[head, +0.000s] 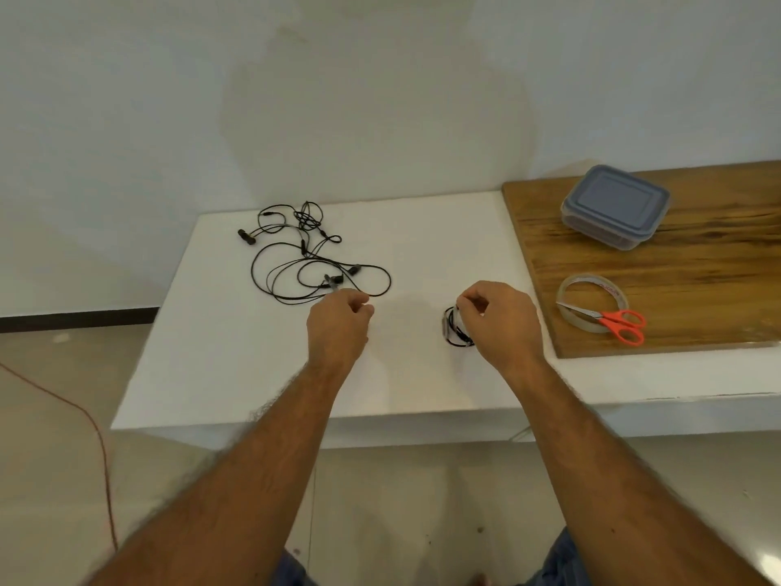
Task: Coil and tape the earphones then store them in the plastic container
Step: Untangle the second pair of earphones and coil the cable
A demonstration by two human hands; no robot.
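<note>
Loose black earphones (312,264) lie tangled on the white table (422,230) at the back left. My left hand (338,327) is just in front of them, fingers curled shut; whether it pinches the cable I cannot tell. My right hand (498,323) grips a small coiled black earphone bundle (454,329) resting on the table, partly hidden under the fingers. The plastic container (615,207) with its grey-blue lid on sits on the wooden board (697,264) at the far right.
A roll of clear tape (591,302) lies on the board with orange-handled scissors (621,325) resting across it. The table's front edge is close to my forearms. A red wire runs over the floor at the left.
</note>
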